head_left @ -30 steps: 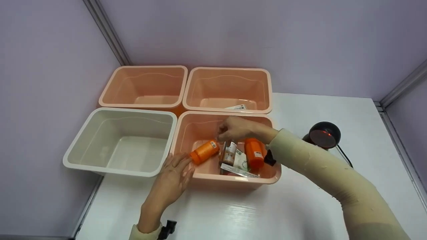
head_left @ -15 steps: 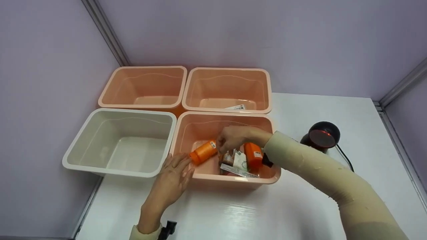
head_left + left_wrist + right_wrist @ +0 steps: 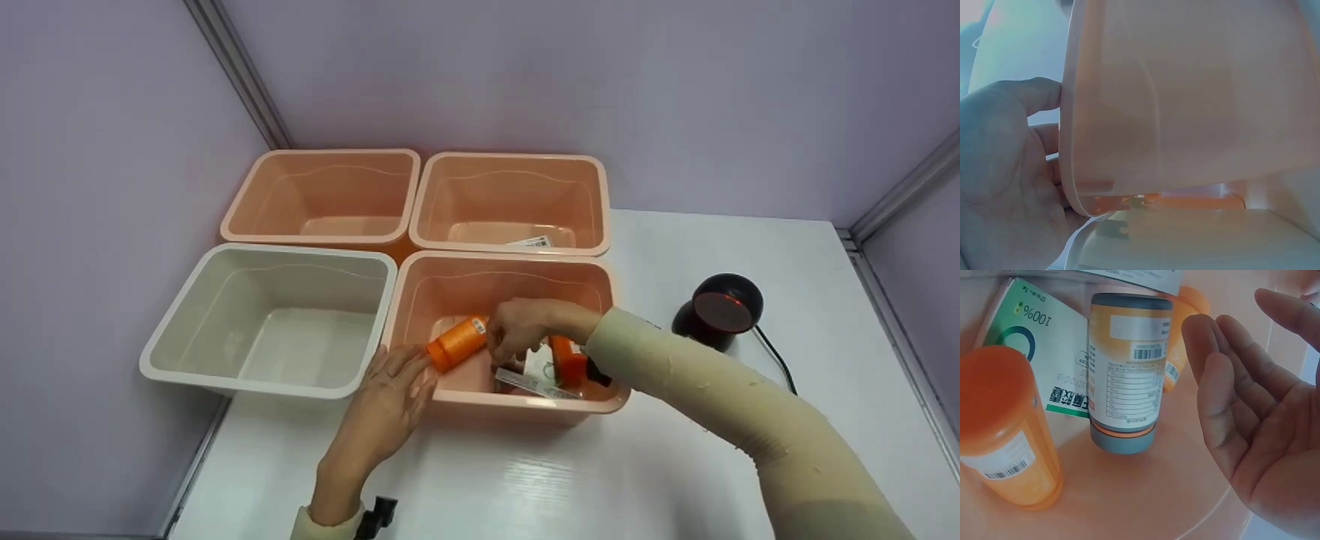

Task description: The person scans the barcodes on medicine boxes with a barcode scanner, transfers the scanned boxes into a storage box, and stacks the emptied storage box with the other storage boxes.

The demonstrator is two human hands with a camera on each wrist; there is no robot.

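Now R hand (image 3: 1252,416) open beside bottle (image 3: 1126,371)

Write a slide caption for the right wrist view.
Open right hand beside a grey-capped bottle lying in the peach bin.

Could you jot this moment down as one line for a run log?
right hand: open, inside near peach plastic bin, beside grey-capped label bottle | left hand: open, against bin's front corner | holding: nothing
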